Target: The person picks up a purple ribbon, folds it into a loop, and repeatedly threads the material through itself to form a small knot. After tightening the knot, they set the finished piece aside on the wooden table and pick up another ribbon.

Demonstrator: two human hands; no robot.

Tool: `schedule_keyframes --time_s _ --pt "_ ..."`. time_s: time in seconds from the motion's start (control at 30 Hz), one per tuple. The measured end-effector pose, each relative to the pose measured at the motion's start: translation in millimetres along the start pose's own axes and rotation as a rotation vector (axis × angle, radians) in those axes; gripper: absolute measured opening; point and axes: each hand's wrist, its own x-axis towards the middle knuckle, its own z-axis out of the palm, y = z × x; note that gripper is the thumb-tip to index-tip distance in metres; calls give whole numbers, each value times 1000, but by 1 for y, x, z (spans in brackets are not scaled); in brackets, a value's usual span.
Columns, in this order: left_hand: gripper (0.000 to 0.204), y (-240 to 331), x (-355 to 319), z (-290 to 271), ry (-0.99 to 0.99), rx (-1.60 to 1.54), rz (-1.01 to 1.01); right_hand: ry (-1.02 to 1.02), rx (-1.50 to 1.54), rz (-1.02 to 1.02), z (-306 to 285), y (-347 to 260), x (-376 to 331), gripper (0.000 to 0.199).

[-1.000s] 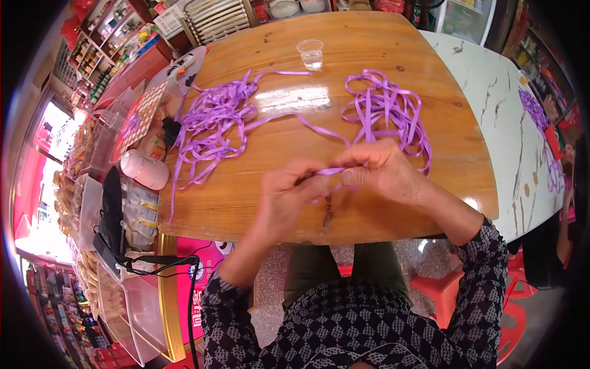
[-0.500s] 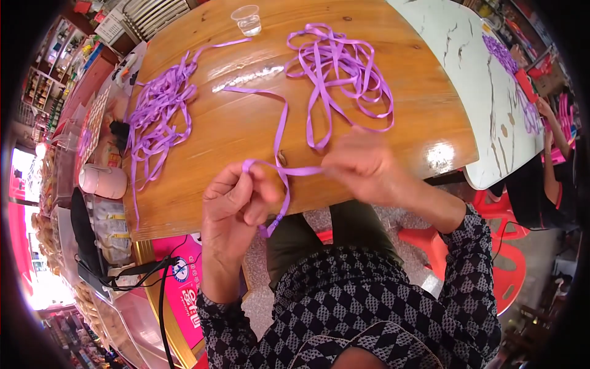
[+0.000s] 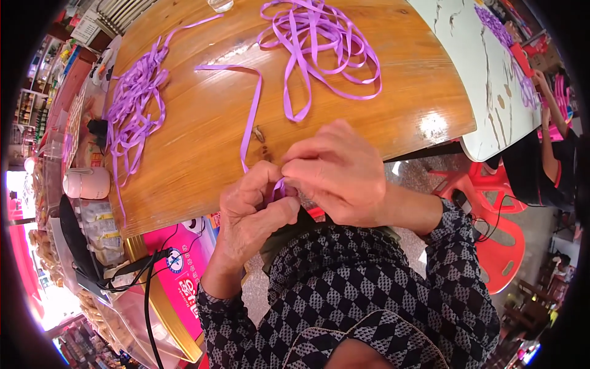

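Close together at the table's near edge, my left hand (image 3: 255, 212) and my right hand (image 3: 338, 175) both pinch a purple ribbon (image 3: 279, 187). A small fold of it shows between the fingertips; the rest there is hidden by my fingers. One flat length of this ribbon (image 3: 252, 114) runs from my left hand up the table and bends left to a loose end. Beyond my right hand lies a loosely looped pile of purple ribbon (image 3: 301, 37). A second, tangled purple pile (image 3: 135, 95) rests at the table's left side.
The wooden table (image 3: 203, 141) has a plastic cup (image 3: 220, 5) at its far edge. Left of it stand a pink rounded container (image 3: 87, 183) and black cables (image 3: 150, 277). A white marbled table (image 3: 491, 92) adjoins on the right, where another person's arm (image 3: 550, 101) shows. Red stools (image 3: 501, 258) stand below.
My hands have come together, and the ribbon span stretched between them is now gathered at the fingertips. The view has shifted, so the table and piles appear higher and further left.
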Motion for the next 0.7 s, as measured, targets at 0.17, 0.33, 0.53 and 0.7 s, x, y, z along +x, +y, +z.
schedule_keyframes --time_s 0.17,0.33,0.53,0.7 --pt "17 -10 -3 1 154 -54 7 124 380 535 19 -15 -16 9" --pt "25 -9 -1 1 204 -176 134 195 689 795 24 -31 -16 8" --pt "25 -27 -3 7 458 358 491 205 936 992 23 -32 -15 9" --pt "16 -29 -5 1 440 1048 909 105 976 1074 16 -27 -16 14"
